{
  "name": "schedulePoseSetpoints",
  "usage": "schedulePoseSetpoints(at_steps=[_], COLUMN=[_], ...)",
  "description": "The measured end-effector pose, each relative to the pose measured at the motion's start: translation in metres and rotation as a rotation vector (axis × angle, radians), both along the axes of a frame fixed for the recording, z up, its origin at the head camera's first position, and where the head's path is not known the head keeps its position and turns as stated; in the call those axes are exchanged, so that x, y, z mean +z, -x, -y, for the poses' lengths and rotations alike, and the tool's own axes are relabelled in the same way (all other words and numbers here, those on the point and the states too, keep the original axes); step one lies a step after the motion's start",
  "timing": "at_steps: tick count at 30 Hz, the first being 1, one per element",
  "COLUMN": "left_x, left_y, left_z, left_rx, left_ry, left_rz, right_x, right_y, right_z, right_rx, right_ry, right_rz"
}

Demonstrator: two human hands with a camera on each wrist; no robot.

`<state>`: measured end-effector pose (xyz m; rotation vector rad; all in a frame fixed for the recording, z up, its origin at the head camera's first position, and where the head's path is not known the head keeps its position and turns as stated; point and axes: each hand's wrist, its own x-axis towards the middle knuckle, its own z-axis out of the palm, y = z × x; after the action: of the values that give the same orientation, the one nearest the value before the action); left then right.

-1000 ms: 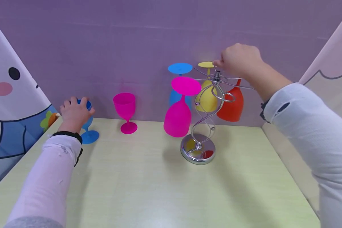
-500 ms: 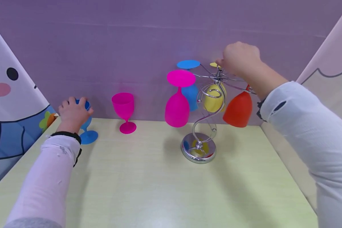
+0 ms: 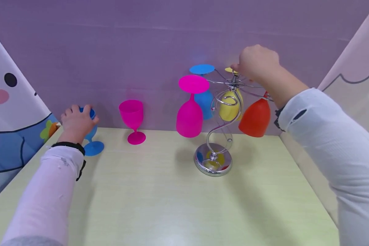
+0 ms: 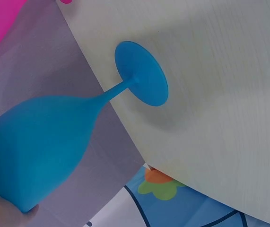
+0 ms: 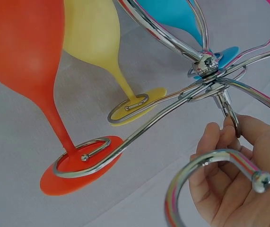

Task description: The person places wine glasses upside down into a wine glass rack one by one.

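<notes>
At the left of the head view, my left hand grips the bowl of a blue plastic goblet from above. This goblet stands upright, its round foot down at the table. My right hand pinches the small ring at the top of a chrome goblet rack. Upside down on the rack's arms hang a pink goblet, a blue one, a yellow one and a red-orange one. An unoccupied wire loop shows beside my right hand.
An upright pink goblet stands near the table's back edge, between the left hand and the rack. Behind the pale wooden table rises a purple backdrop. Printed cartoon cloths flank both sides.
The top of the rack has turned: the hanging pink goblet moved back, the blue and yellow ones shifted right, the red-orange one came forward and right. Both hands keep their holds.
</notes>
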<state>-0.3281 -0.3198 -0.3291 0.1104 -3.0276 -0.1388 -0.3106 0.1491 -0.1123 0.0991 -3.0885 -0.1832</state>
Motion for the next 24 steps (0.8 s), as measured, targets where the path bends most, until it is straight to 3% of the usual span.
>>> schedulePoseSetpoints(at_steps=[17,24], left_x=[0.0012,0.0093], left_y=[0.0019,-0.0015], left_z=[0.0016,0.0042], left_rx=[0.032,0.038], left_ry=[0.000,-0.032], left_rz=[-0.007,-0.061], right_x=[-0.0022,-0.0007], right_y=[-0.0019,-0.0044], right_z=[-0.0024,-0.0052], right_rx=[0.039,0.055], right_ry=[0.024,0.071], right_rz=[-0.024,-0.016])
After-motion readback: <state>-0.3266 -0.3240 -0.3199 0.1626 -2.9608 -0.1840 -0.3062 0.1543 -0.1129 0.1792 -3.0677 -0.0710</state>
